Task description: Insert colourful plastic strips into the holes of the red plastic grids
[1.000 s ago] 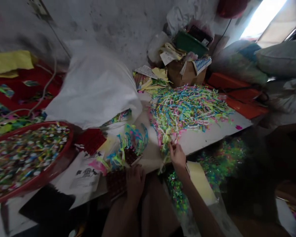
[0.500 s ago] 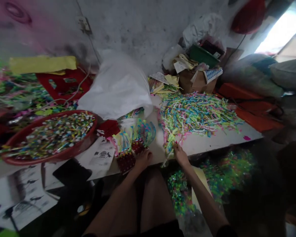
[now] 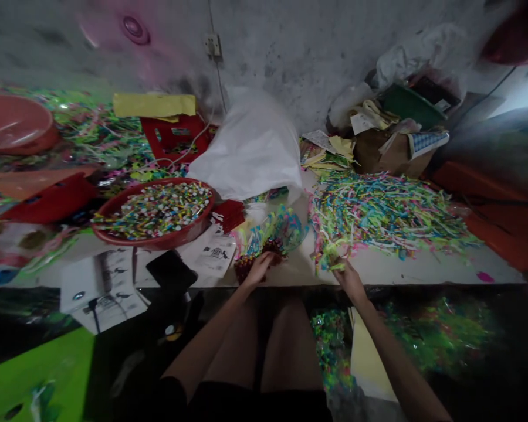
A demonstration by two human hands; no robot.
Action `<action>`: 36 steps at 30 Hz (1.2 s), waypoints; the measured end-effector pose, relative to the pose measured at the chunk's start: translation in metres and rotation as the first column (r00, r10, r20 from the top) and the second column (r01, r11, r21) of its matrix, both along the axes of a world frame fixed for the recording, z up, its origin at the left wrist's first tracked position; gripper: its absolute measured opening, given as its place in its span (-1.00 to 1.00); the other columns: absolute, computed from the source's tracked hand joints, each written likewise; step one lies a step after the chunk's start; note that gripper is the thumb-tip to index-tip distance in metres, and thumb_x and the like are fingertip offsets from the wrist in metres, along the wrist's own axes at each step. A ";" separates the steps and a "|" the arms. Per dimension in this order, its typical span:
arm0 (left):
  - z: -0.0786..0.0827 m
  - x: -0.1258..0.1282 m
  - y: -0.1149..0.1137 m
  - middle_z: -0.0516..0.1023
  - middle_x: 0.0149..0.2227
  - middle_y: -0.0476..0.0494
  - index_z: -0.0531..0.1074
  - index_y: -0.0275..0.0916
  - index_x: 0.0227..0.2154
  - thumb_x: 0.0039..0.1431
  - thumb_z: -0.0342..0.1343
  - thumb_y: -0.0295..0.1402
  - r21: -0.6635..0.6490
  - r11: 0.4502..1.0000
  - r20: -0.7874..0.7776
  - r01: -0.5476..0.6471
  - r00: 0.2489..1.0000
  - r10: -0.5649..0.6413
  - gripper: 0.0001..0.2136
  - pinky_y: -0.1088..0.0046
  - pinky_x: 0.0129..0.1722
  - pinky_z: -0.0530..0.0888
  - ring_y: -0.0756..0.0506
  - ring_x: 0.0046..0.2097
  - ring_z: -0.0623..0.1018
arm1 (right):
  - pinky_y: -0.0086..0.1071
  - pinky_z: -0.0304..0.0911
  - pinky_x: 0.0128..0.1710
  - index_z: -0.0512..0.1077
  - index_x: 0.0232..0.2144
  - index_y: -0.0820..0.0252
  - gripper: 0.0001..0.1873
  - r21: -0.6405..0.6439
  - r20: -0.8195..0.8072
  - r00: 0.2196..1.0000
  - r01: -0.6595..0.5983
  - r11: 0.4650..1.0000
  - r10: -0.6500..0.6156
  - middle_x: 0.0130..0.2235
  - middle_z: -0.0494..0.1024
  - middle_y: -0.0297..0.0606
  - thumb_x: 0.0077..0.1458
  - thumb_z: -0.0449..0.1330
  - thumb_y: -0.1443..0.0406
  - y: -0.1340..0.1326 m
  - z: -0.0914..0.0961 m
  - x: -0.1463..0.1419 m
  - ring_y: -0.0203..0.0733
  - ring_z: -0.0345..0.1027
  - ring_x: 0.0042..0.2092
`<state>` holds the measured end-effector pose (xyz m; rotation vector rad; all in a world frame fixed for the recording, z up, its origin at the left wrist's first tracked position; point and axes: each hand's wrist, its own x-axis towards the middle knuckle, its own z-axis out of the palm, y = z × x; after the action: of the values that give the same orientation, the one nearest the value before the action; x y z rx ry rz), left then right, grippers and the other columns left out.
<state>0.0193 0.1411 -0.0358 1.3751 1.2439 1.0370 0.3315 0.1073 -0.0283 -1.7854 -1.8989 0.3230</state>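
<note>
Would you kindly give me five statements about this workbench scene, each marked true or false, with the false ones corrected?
1. The left hand is at the dark red piece. True.
2. The red basin contains nothing. False: it is heaped with small multicoloured pieces.
3. A yellow sheet lies on top of the red crate. True.
4. The right hand is inside the basin. False: it is at the near edge of the colourful strips.
5. The basin stands left of the strips. True.

so the strip pile [image 3: 387, 214] on the right's lime, blue, pink and white all jumbled, dark red slab [image 3: 243, 268] near, red basin [image 3: 176, 238] left, white sack [image 3: 255, 146] far
</note>
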 end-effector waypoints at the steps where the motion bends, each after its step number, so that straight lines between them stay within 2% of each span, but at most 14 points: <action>1: -0.001 -0.005 -0.008 0.57 -0.33 -0.12 0.48 -0.25 -0.37 0.15 -0.12 -0.18 0.019 0.999 -0.034 0.029 0.999 -0.028 -0.68 0.37 -0.18 0.42 -0.11 -0.24 0.51 | -0.30 0.35 -0.35 0.31 -0.27 0.21 -0.72 0.011 -0.117 0.992 0.047 0.999 -0.045 -0.31 0.51 -0.12 0.11 0.02 0.12 -0.002 0.001 -0.009 -0.16 0.43 -0.38; 3: -0.007 -0.015 -0.027 0.56 -0.25 -0.14 0.48 -0.23 -0.29 0.13 -0.05 -0.22 0.117 0.991 -0.204 0.065 0.978 -0.040 -0.74 0.31 -0.09 0.39 -0.14 -0.16 0.49 | -0.31 0.34 -0.45 0.27 -0.38 0.16 -0.62 0.013 -0.320 0.943 0.103 0.995 -0.094 -0.47 0.49 -0.24 0.02 0.08 -0.03 -0.007 0.002 -0.032 -0.16 0.40 -0.47; 4: -0.012 -0.019 -0.036 0.54 -0.18 -0.17 0.47 -0.22 -0.25 0.11 -0.01 -0.24 0.186 0.981 -0.323 0.060 0.946 0.004 -0.76 0.26 -0.02 0.35 -0.17 -0.09 0.47 | -0.33 0.33 -0.49 0.24 -0.43 0.14 -0.58 0.004 -0.407 0.908 0.108 0.994 -0.097 -0.52 0.47 -0.29 -0.04 0.12 -0.08 -0.008 0.002 -0.047 -0.17 0.39 -0.50; 6: -0.022 -0.027 -0.052 0.46 -0.05 -0.22 0.43 -0.22 -0.16 0.09 0.05 -0.29 0.322 0.946 -0.525 0.027 0.837 0.155 -0.74 0.18 0.08 0.25 -0.22 0.03 0.39 | -0.34 0.31 -0.54 0.19 -0.50 0.11 -0.52 -0.023 -0.554 0.828 0.093 0.995 -0.090 -0.58 0.44 -0.34 -0.14 0.18 -0.13 -0.010 0.002 -0.078 -0.17 0.38 -0.54; 8: -0.031 -0.032 -0.061 0.41 0.01 -0.24 0.40 -0.21 -0.12 0.09 0.09 -0.29 0.386 0.922 -0.616 0.002 0.745 0.256 -0.72 0.15 0.11 0.21 -0.23 0.08 0.34 | -0.35 0.31 -0.56 0.18 -0.54 0.11 -0.50 -0.054 -0.658 0.748 0.064 0.996 -0.084 -0.61 0.44 -0.36 -0.18 0.20 -0.15 -0.009 0.001 -0.111 -0.19 0.38 -0.57; 10: -0.036 -0.034 -0.063 0.40 0.01 -0.23 0.39 -0.20 -0.13 0.09 0.11 -0.28 0.395 0.918 -0.662 0.017 0.698 0.272 -0.73 0.17 0.10 0.22 -0.22 0.07 0.34 | -0.36 0.32 -0.55 0.21 -0.53 0.13 -0.51 -0.059 -0.709 0.703 0.031 0.998 -0.063 -0.59 0.45 -0.36 -0.16 0.20 -0.13 -0.005 -0.002 -0.140 -0.20 0.39 -0.57; 14: -0.033 -0.033 -0.058 0.40 -0.03 -0.20 0.40 -0.16 -0.19 0.05 0.17 -0.29 0.371 0.929 -0.687 -0.006 0.671 0.279 -0.76 0.20 0.04 0.25 -0.22 0.04 0.36 | -0.39 0.34 -0.53 0.28 -0.37 0.15 -0.55 -0.055 -0.728 0.686 -0.030 0.998 -0.020 -0.55 0.46 -0.40 -0.13 0.21 -0.06 0.005 -0.008 -0.183 -0.23 0.41 -0.54; 17: -0.031 -0.031 -0.054 0.40 -0.04 -0.19 0.41 -0.16 -0.24 -0.01 0.22 -0.30 0.349 0.935 -0.679 -0.054 0.673 0.292 -0.76 0.22 0.01 0.26 -0.21 0.03 0.36 | -0.39 0.35 -0.52 0.28 -0.38 0.14 -0.55 -0.106 -0.742 0.669 -0.052 0.993 -0.044 -0.55 0.47 -0.40 -0.17 0.23 -0.04 0.014 -0.013 -0.200 -0.22 0.43 -0.53; 20: -0.031 -0.032 -0.051 0.39 -0.05 -0.16 0.41 -0.16 -0.25 -0.03 0.24 -0.32 0.318 0.946 -0.683 -0.067 0.675 0.277 -0.75 0.23 0.00 0.26 -0.21 0.02 0.35 | -0.33 0.39 -0.46 0.31 -0.43 0.14 -0.57 -0.154 -0.763 0.643 -0.084 0.984 -0.065 -0.47 0.53 -0.31 -0.21 0.23 -0.04 0.021 -0.016 -0.209 -0.16 0.47 -0.45; 22: -0.031 -0.033 -0.050 0.39 -0.05 -0.15 0.41 -0.15 -0.24 -0.03 0.24 -0.32 0.296 0.954 -0.689 -0.057 0.678 0.254 -0.75 0.23 -0.01 0.25 -0.21 0.01 0.35 | -0.31 0.39 -0.44 0.34 -0.45 0.15 -0.59 -0.172 -0.747 0.662 -0.103 0.980 -0.062 -0.44 0.56 -0.26 -0.19 0.20 -0.05 0.024 -0.017 -0.211 -0.13 0.49 -0.41; 28: -0.032 -0.036 -0.048 0.41 -0.05 -0.15 0.42 -0.17 -0.23 -0.04 0.25 -0.34 0.288 0.956 -0.690 -0.047 0.683 0.242 -0.73 0.22 -0.03 0.27 -0.22 0.00 0.35 | -0.35 0.28 -0.45 0.39 -0.61 0.18 -0.60 -0.128 -0.541 0.841 -0.085 0.988 0.002 -0.53 0.52 -0.23 -0.14 0.17 -0.05 0.032 -0.018 -0.216 -0.14 0.41 -0.44; 31: -0.038 -0.041 -0.048 0.42 -0.03 -0.16 0.43 -0.16 -0.22 -0.04 0.26 -0.32 0.323 0.946 -0.660 -0.026 0.711 0.245 -0.73 0.20 -0.01 0.27 -0.22 0.02 0.36 | -0.38 0.21 -0.48 0.36 -0.67 0.16 -0.61 -0.131 -0.493 0.869 -0.030 0.991 -0.039 -0.57 0.50 -0.24 -0.17 0.20 -0.03 0.036 -0.018 -0.222 -0.18 0.36 -0.49; 36: -0.048 -0.055 -0.048 0.44 -0.01 -0.12 0.44 -0.14 -0.25 0.00 0.23 -0.32 0.368 0.929 -0.585 0.050 0.789 0.189 -0.79 0.22 0.01 0.27 -0.17 0.02 0.39 | -0.40 0.11 -0.53 0.34 -0.70 0.18 -0.57 -0.121 -0.479 0.873 0.039 0.992 -0.093 -0.60 0.47 -0.23 -0.15 0.17 -0.05 0.037 -0.024 -0.226 -0.19 0.31 -0.53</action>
<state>-0.0358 0.0932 -0.0839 2.0874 1.6332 0.9281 0.1058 0.1442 -0.0522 -1.6349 -1.4819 0.7836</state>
